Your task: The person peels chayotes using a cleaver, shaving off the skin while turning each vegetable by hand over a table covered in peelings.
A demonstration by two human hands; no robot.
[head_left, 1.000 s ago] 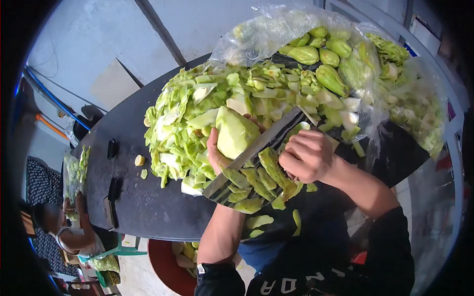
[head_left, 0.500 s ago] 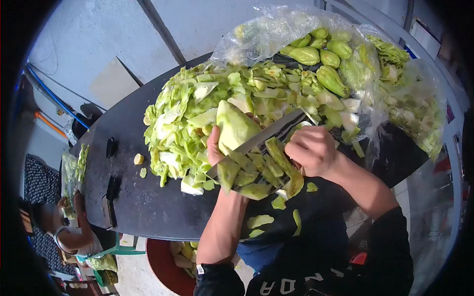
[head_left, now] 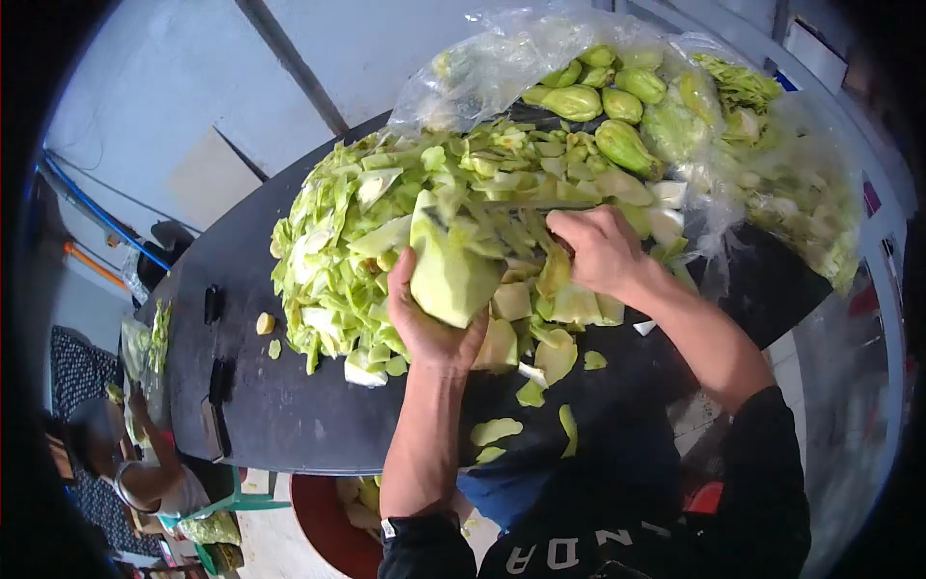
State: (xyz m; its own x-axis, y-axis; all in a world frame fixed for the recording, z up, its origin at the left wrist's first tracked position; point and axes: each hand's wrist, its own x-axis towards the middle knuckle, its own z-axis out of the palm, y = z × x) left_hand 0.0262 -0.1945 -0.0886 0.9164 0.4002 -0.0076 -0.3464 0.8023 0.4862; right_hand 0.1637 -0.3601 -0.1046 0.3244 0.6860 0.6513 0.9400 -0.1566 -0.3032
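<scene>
sitting between left thumb (head_left: pixel 401 277) and fingers (head_left: pixel 476 338) is a peeled fruit (head_left: pixel 450 285).

tabletop (head_left: pixel 265 405) centre: peelings heap (head_left: pixel 323 256) | far edge, right: whole fruits (head_left: pixel 625 150) against bag (head_left: pixel 723 198) | over heap: peeled fruit (head_left: pixel 451 278) in left hand (head_left: pixel 424 323), knife (head_left: pixel 542 205) in right hand (head_left: pixel 600 253) | below near edge: tub (head_left: pixel 311 521)

Room over table (head_left: pixel 289 410) left; peel heap (head_left: pixel 333 241) blocks middle, seemingly deep.

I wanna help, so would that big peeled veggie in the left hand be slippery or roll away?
The peeled veggie probably feels slippery, since its pale flesh shows. It may wobble rather than roll smoothly, because its sides look flat in places.
</scene>
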